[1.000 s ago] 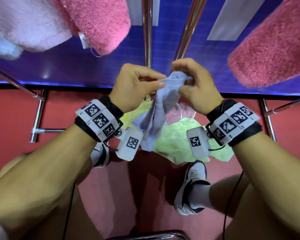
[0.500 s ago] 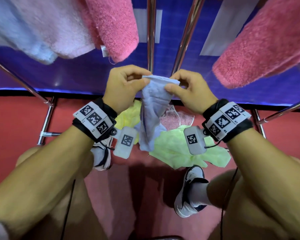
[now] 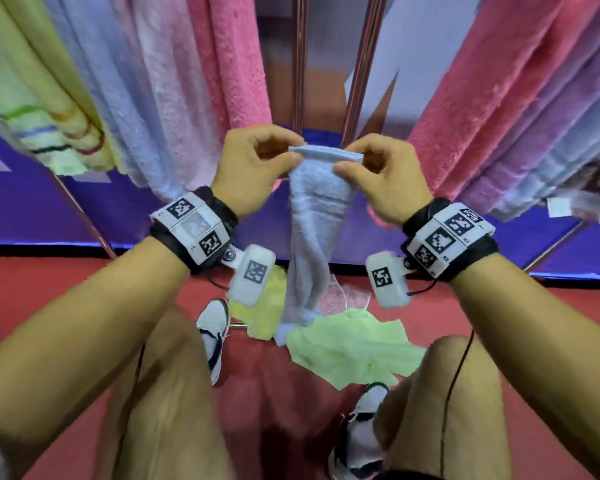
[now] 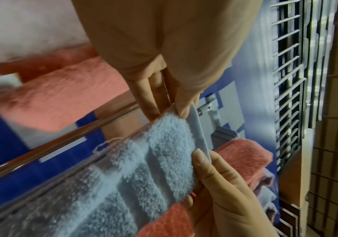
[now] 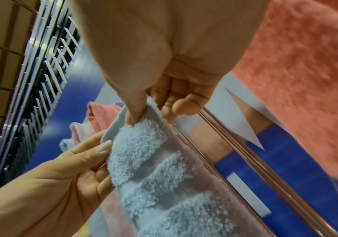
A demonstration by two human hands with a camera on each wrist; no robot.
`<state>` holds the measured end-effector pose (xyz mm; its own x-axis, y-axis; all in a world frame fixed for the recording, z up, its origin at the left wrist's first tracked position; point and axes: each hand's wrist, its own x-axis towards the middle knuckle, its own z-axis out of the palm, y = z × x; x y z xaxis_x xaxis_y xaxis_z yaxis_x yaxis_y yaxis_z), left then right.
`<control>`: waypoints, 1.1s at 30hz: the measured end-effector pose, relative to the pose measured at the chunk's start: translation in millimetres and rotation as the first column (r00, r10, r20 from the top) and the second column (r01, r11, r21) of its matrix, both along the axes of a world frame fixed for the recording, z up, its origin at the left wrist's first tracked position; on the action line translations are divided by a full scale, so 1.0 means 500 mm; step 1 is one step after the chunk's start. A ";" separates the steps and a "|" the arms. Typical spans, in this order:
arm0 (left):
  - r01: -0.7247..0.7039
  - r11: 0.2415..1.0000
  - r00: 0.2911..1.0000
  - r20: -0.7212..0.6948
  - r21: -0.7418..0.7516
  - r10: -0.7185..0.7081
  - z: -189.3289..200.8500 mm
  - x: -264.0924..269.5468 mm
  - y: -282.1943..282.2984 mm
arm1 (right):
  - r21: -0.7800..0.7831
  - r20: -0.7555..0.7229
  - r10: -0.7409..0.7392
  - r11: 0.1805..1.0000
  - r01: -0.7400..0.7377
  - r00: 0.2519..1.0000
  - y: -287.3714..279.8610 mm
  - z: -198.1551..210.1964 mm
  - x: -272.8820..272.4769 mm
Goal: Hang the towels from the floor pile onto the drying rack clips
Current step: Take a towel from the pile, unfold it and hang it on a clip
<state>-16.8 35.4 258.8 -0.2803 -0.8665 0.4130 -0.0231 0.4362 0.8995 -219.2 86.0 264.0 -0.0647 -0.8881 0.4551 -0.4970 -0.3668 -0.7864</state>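
Pinching one light blue towel (image 3: 312,216) by its top hem, the left hand (image 3: 253,168) and right hand (image 3: 385,174) each have thumb against forefinger at a corner, the hem stretched flat between them. It hangs bunched, and its lower end touches the floor pile (image 3: 343,344) — I count three pieces there: yellow, pale green, and a pink one mostly hidden behind the blue. Two chrome rack poles (image 3: 359,67) rise just behind the hands. Hung towels: four on the left side (image 3: 174,81) (striped yellow, blue, pale pink, hot pink); on the right (image 3: 492,109) one pink is clear, the lilac and blue layers beyond it overlap, count uncertain. All are cut off at the top, so no clips can be made out. Two white sneakers (image 3: 215,327) show, the right one partly behind a knee.
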 end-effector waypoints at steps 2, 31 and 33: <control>0.003 0.999 1.000 -0.006 -0.048 -0.004 0.060 0.000 0.019 | -0.043 -0.034 -0.017 0.999 0.016 0.999 0.020 0.060 -0.001; 0.161 0.984 0.953 -0.246 -0.073 -0.175 0.465 -0.034 0.137 | -0.259 0.244 0.073 0.966 -0.007 0.967 0.128 0.475 0.065; 0.284 0.959 0.926 -0.260 -0.004 -0.275 0.416 -0.041 0.140 | -0.242 0.293 0.067 0.970 0.006 0.954 0.119 0.492 0.074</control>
<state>-37.0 105.4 467.0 -0.4019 -0.7829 0.4749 0.3271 0.3617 0.8730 -182.1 145.6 509.9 -0.2039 -0.7603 0.6167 -0.2405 -0.5718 -0.7844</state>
